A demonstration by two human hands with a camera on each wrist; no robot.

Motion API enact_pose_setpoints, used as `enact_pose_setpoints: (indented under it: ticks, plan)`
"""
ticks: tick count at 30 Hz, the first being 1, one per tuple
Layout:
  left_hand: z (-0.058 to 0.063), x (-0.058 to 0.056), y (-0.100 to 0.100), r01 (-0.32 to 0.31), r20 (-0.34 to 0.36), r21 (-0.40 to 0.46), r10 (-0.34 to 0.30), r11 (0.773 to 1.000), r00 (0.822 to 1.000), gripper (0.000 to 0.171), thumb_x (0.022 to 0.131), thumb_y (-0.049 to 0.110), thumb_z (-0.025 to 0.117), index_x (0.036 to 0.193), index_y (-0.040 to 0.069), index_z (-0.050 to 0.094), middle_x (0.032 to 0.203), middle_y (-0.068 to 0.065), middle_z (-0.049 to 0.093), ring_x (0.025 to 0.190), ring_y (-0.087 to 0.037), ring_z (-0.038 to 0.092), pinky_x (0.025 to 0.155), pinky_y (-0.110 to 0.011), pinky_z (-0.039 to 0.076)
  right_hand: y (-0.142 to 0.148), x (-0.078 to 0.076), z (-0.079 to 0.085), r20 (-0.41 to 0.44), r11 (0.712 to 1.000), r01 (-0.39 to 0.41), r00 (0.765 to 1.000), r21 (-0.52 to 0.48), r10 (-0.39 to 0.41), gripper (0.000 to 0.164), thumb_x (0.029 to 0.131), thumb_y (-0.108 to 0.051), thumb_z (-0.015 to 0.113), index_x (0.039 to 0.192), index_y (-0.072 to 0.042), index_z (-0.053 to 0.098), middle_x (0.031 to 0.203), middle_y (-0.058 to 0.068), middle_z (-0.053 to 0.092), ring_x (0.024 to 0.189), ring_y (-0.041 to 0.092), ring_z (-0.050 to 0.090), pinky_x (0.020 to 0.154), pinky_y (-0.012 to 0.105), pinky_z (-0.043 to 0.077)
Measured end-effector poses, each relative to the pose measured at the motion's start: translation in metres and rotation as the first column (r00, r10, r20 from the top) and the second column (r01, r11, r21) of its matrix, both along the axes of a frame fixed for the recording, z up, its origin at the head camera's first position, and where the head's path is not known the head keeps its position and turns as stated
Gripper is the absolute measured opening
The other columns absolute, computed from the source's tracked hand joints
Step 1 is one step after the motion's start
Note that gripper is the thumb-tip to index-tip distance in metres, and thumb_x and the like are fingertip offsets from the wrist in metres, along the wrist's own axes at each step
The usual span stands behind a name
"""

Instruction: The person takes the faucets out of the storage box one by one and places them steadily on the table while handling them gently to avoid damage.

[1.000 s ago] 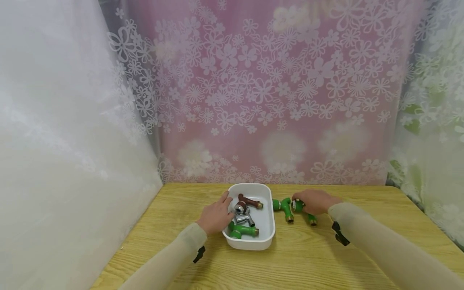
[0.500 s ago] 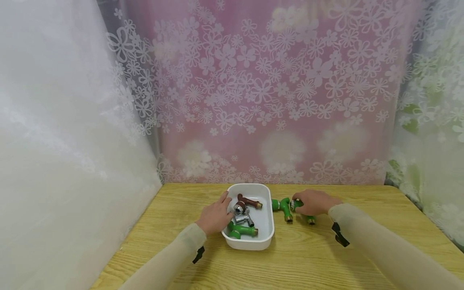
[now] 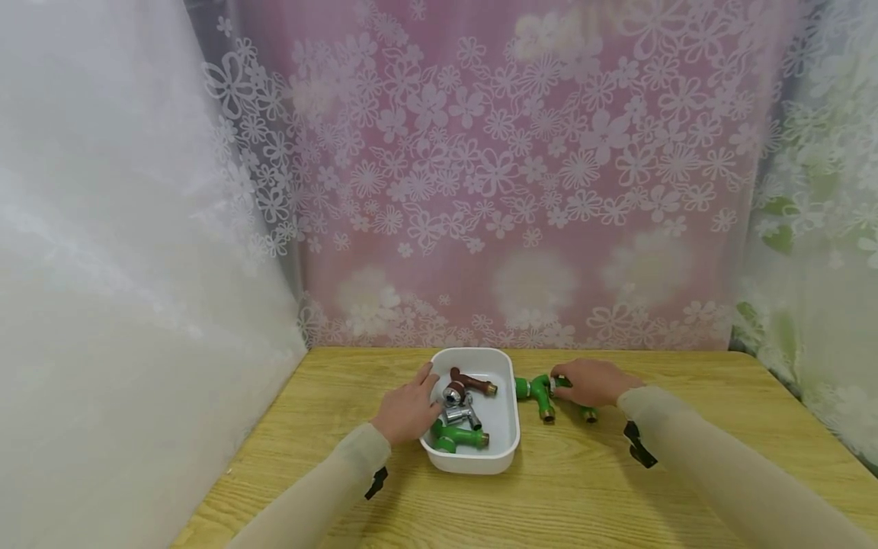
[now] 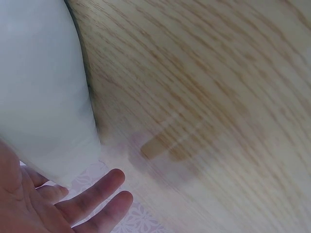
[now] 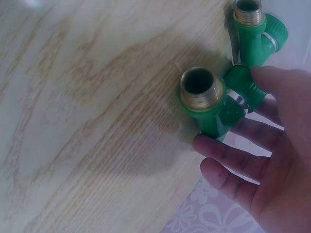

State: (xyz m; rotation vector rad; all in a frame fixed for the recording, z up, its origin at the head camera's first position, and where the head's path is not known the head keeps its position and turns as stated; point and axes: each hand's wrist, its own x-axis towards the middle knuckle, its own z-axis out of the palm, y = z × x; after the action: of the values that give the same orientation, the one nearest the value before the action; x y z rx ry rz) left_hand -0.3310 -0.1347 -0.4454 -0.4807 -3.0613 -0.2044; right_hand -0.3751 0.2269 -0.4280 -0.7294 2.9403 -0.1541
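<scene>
My left hand (image 3: 406, 412) rests on the left rim of a white plastic basin (image 3: 516, 438), fingers fairly straight and thumb just inside. In the left wrist view, two fingers (image 4: 99, 191) of it extend past the basin wall. Inside the basin lie a brown valve (image 3: 473, 381), a chrome valve (image 3: 461, 414) and a green valve (image 3: 466, 436). My right hand (image 3: 593, 383) grips another green valve (image 5: 214, 116) by its ribbed knob; its brass threaded end shows. Against the basin's right side lies one more green valve (image 3: 540, 393), very close to the gripped one.
Everything sits on a wood-grain table (image 3: 549, 503) near its far edge. A pink flowered curtain (image 3: 480, 191) hangs behind the table, a whitish sheet (image 3: 137, 305) falls along the left, and a green-leafed curtain (image 3: 809, 290) hangs at the right.
My right hand has shifted slightly left and away with its green valve, narrowing the gap to the one beside the basin. The left hand and basin stay put.
</scene>
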Motion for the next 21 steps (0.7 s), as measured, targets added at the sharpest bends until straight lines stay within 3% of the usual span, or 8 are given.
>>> enact_pose_setpoints:
  ticks: [8, 21]
  plan:
    - [0.0009, 0.0015, 0.0009, 0.013, -0.013, 0.006, -0.013, 1.0, 1.0, 0.055, 0.102, 0.034, 0.051, 0.151, 0.012, 0.043, 0.167, -0.007, 0.025, 0.123, -0.029, 0.062, 0.081, -0.045, 0.056, -0.0023, -0.0034, -0.0017, 0.004, 1.0, 0.011, 1.0, 0.007, -0.011, 0.041, 0.098, -0.04, 0.063, 0.13, -0.014, 0.066, 0.117, 0.005, 0.071, 0.096, 0.021, 0.066, 0.079, 0.049, 0.053]
    - [0.0008, -0.0007, 0.0002, 0.022, -0.02, -0.008, -0.022, 1.0, 1.0, 0.055, 0.102, 0.035, 0.05, 0.152, 0.012, 0.042, 0.167, -0.008, 0.025, 0.123, -0.028, 0.063, 0.078, -0.043, 0.057, -0.0019, -0.0057, -0.002, 0.001, 1.0, 0.0, 1.0, -0.001, 0.0, 0.04, 0.099, -0.038, 0.063, 0.13, -0.014, 0.066, 0.118, 0.006, 0.071, 0.096, 0.022, 0.067, 0.076, 0.048, 0.054]
